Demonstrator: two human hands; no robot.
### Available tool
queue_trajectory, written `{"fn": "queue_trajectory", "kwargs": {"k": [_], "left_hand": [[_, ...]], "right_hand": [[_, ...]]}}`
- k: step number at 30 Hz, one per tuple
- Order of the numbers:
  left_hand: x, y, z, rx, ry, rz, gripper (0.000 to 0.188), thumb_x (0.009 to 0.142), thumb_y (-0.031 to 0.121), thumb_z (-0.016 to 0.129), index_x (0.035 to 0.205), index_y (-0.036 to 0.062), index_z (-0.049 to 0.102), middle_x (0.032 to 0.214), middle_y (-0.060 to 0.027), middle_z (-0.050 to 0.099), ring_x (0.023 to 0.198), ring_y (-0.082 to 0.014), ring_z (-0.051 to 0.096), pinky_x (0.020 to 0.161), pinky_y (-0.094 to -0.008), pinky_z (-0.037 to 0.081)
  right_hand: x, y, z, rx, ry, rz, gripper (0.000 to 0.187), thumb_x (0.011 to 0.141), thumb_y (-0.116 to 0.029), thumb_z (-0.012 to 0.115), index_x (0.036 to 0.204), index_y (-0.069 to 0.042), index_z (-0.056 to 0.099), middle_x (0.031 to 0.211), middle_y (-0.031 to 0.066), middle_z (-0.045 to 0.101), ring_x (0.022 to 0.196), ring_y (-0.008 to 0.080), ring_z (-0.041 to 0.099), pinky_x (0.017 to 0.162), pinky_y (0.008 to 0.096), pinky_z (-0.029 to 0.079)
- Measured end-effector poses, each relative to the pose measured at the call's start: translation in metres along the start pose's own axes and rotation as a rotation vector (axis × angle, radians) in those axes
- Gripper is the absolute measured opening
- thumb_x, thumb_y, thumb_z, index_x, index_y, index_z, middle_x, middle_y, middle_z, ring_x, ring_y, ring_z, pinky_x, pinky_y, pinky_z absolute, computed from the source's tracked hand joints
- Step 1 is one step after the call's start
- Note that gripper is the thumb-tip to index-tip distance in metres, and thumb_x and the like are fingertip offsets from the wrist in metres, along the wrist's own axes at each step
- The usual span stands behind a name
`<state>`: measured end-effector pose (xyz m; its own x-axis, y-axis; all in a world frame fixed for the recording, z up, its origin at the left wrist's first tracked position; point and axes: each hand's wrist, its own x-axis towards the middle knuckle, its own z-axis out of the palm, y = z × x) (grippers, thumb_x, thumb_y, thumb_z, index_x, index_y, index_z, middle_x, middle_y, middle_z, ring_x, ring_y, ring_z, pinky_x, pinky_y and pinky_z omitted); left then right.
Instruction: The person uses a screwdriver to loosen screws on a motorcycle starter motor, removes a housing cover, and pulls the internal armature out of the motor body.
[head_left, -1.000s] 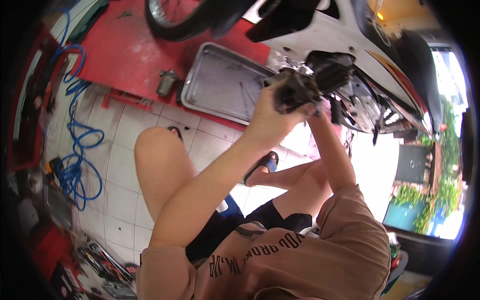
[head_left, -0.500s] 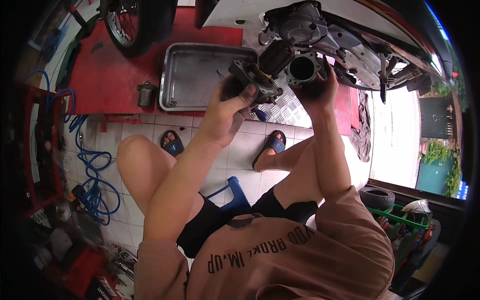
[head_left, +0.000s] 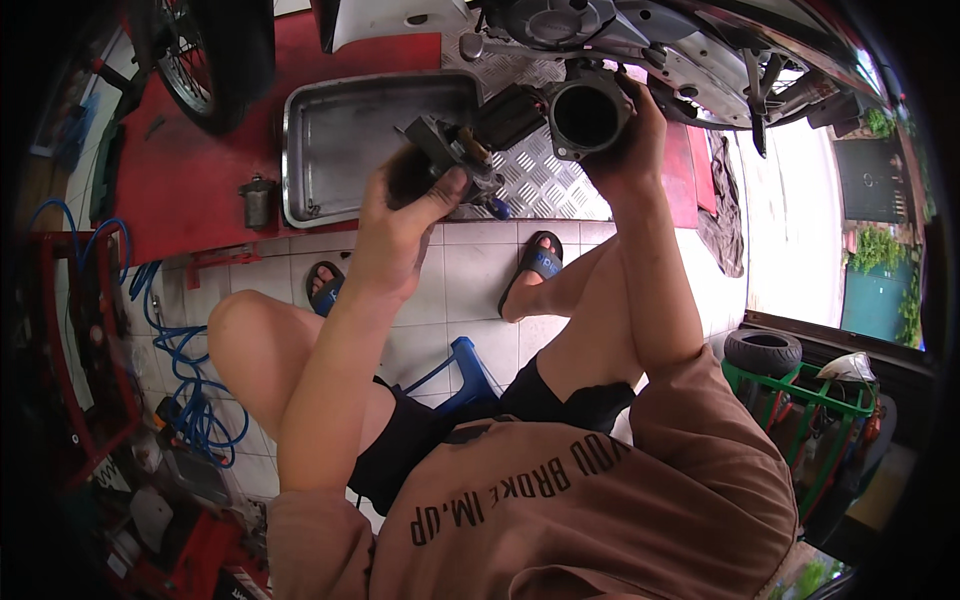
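Note:
My left hand (head_left: 415,205) is closed around a greasy grey metal engine part (head_left: 450,155) with brass-coloured bits, held in front of the tray. My right hand (head_left: 635,150) grips an engine cylinder (head_left: 586,115) from its right and underside; its round bore faces me. Between the two parts is a dark, blocky piece (head_left: 512,117); what supports it I cannot tell. Just beyond the cylinder is the motorcycle's engine (head_left: 560,22). A metal tray (head_left: 340,140) with dark grime inside lies left of the parts.
A small cylindrical metal part (head_left: 257,203) stands on the red platform (head_left: 180,170) left of the tray. A treaded metal plate (head_left: 560,190) lies beneath my hands. The motorcycle's wheel (head_left: 200,70) is far left. Blue hose (head_left: 200,400) coils on the tiles. A blue stool (head_left: 465,375) is beneath me.
The view has shifted, moving the tray and motorcycle leftward and up in the picture. The cylinder in my right hand looks larger and nearer. Both hands keep their holds.

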<state>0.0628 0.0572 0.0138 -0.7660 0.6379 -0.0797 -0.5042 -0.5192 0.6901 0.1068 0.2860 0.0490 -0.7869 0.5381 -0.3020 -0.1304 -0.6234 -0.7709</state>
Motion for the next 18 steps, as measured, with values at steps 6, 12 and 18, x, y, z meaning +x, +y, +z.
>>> {"fn": "queue_trajectory", "kwargs": {"k": [6,12,18], "left_hand": [[0.0,0.0,-0.007,0.071,-0.019,-0.031,0.039,0.084,0.008,0.072,0.118,-0.002,0.057,0.107,-0.0055,0.064,0.097,-0.0116,0.059,0.086,-0.0256,0.047],[0.0,0.001,-0.002,0.151,0.006,-0.02,0.04,0.083,0.008,0.074,0.118,-0.0026,0.057,0.106,-0.0062,0.064,0.096,-0.012,0.059,0.087,-0.0261,0.048],[0.0,0.003,-0.009,0.093,0.003,-0.016,0.04,0.083,0.009,0.074,0.118,-0.0035,0.058,0.106,-0.0064,0.064,0.098,-0.0125,0.059,0.09,-0.026,0.045]], "right_hand": [[-0.002,-0.001,0.0,-0.085,-0.015,0.022,0.044,0.093,-0.034,0.043,0.118,0.0,0.057,0.112,0.0148,0.064,0.103,0.0278,0.062,0.092,0.0423,0.05],[0.001,-0.007,-0.016,-0.099,-0.224,0.104,0.045,0.087,-0.024,0.046,0.124,0.0,0.051,0.111,0.0156,0.062,0.1,0.0262,0.063,0.082,0.0427,0.055],[0.0,-0.009,-0.022,-0.163,-0.257,0.056,0.052,0.086,-0.021,0.048,0.133,0.0,0.045,0.116,0.0157,0.06,0.099,0.0268,0.063,0.077,0.0418,0.055]]}}
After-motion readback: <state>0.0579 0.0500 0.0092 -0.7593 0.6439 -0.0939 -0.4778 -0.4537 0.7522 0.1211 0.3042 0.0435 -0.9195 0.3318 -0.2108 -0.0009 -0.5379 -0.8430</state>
